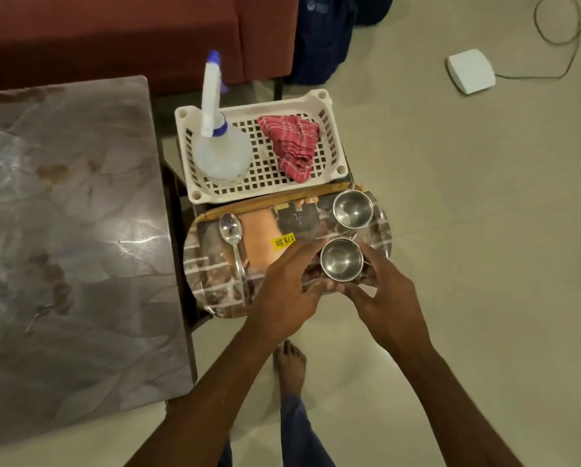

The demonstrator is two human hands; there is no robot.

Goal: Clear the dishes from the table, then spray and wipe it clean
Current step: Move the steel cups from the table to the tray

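In the head view, the left hand [284,281] and the right hand [383,298] meet in the lower middle of the frame. Each curls its fingers round one side of a steel cup [341,259], which is over the right part of a printed tray [215,291]. Whether the cup's base touches the tray cannot be told. A second steel cup [352,208] stands upright on the tray just above it, near the tray's upper right rim. A spoon [233,237] lies on the tray's left part, its bowl toward the top of the frame. Above the tray, a white plastic basket [248,111] holds a spray bottle [220,146] at its left and a folded red checked cloth [292,146] at its right. The marbled table [73,230] fills the left of the frame, stained in patches. A bare foot [291,362] shows on the floor below the hands.
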